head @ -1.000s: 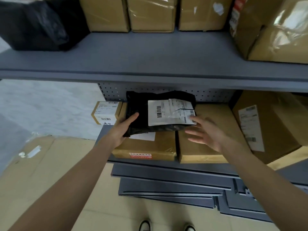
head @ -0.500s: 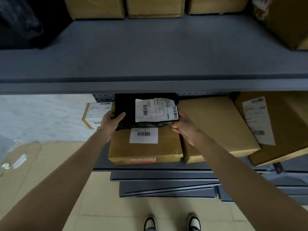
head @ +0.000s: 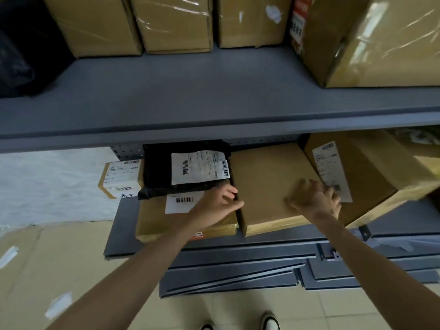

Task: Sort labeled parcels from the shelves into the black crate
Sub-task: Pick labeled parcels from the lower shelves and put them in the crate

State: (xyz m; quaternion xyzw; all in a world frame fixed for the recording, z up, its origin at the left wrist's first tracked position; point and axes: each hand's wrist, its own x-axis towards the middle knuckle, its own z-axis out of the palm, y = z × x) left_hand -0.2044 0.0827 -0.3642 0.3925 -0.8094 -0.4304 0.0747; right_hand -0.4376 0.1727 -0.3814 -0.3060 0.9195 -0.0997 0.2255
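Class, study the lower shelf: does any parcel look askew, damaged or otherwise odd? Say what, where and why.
The black poly mailer lies on top of a cardboard box, and its white shipping label is crumpled and wrinkled. At the right, a large labelled box sits tilted, with its corner overhanging the shelf edge.

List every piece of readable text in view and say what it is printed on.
None can be read as words.
black bag label: barcodes, print blurred.
box under the bag: barcode sticker; red strip too small.
small box: barcodes, dark marks unreadable.
right box label: blurred.
upper-shelf box red-and-white label: unreadable.
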